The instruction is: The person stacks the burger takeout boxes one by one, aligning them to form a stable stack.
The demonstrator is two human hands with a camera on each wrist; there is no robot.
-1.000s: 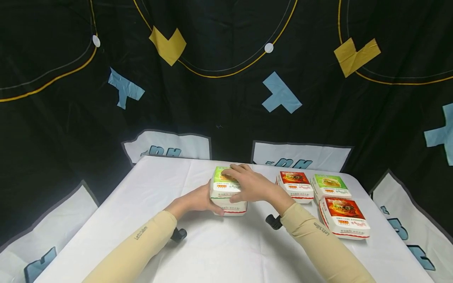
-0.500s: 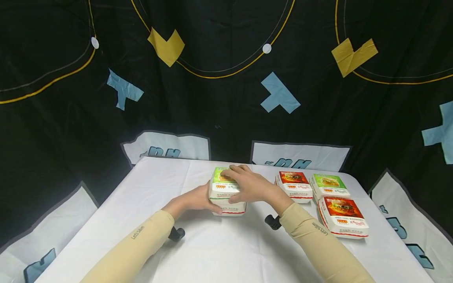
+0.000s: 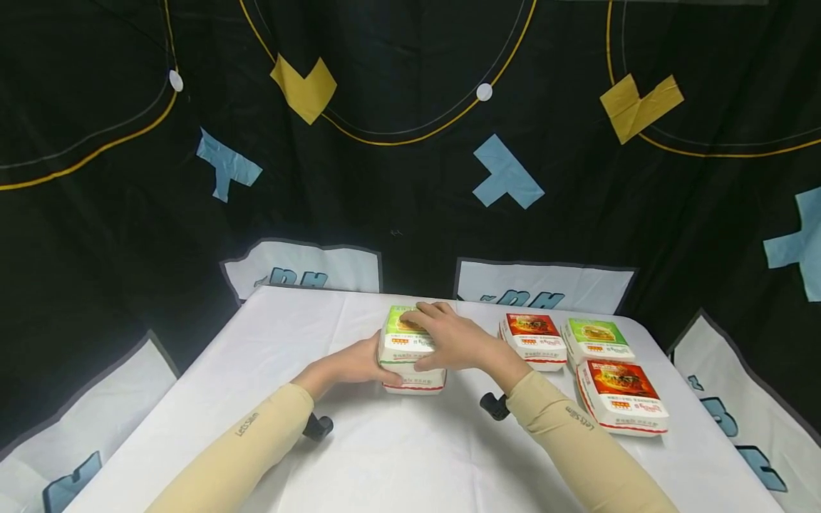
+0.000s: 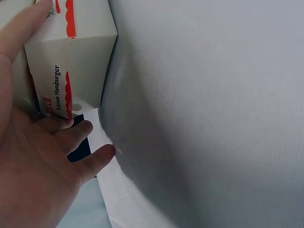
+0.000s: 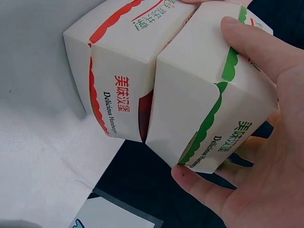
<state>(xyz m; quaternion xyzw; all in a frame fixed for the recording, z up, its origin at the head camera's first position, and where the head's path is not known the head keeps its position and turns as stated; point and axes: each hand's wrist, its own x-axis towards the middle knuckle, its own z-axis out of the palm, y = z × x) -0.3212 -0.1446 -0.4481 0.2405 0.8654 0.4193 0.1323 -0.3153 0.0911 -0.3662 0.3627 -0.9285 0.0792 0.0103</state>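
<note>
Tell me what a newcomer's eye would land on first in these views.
First, at the middle of the white table, the green-topped hamburger box stacked on a red-trimmed hamburger box, the left hand and right hand holding the stack. Then, on the table's right side, two red-topped hamburger boxes and another green-topped box. Behind, bright yellow tape shapes stand out against the black backdrop.
</note>
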